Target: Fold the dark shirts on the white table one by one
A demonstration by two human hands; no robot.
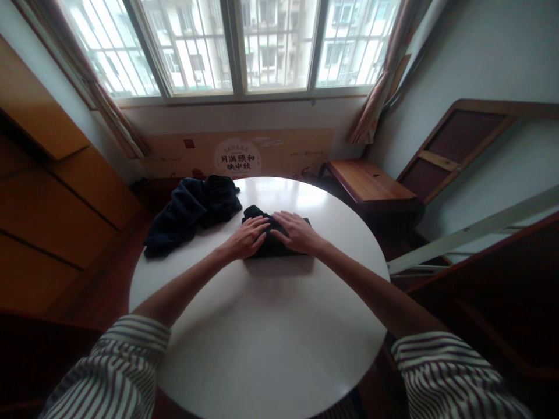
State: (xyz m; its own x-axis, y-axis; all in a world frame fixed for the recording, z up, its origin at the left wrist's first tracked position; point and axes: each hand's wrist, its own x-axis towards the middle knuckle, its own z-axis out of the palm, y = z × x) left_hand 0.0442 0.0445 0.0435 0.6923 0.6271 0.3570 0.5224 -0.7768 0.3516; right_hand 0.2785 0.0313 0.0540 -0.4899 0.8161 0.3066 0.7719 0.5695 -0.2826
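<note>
My left hand [247, 237] and my right hand [297, 231] lie palm down side by side on a folded dark cloth garment [274, 247], their fingertips almost meeting. The garment sits near the middle of a round white table [262, 349], and my hands hide much of its top. To the left of my left hand, a crumpled navy garment [192, 209] lies in a loose heap at the table's far edge, apart from my hand. Striped sleeves cover both my upper arms.
Wooden cabinets [52, 221] line the left side. Beyond the table, a low wooden bench [369, 180] stands by the wall beneath a barred window [236, 46]. A long white rail [471, 230] slants across the right side, above a dark wooden piece of furniture [489, 308].
</note>
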